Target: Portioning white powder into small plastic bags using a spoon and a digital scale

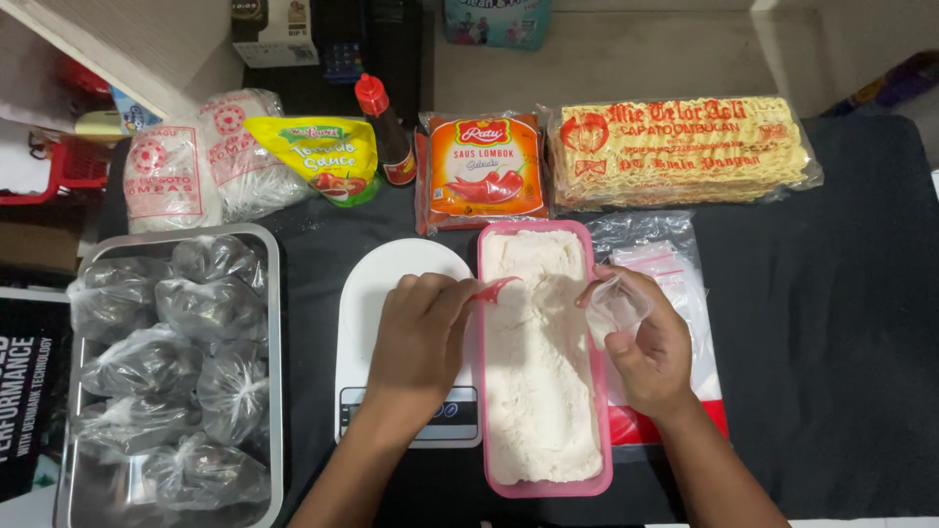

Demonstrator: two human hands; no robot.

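Observation:
My left hand hovers over a white kitchen scale and pinches a small red spoon whose tip reaches over the rim of a pink tub. The tub is full of white powder. My right hand sits at the tub's right rim and holds a small clear plastic bag with its mouth turned toward the tub.
A metal tray at the left holds several filled, tied clear bags. Along the back lie white noodle bags, a yellow sauce pouch, a red-capped bottle, an orange sauce pack and a noodle block pack. Flat plastic bags lie under my right hand.

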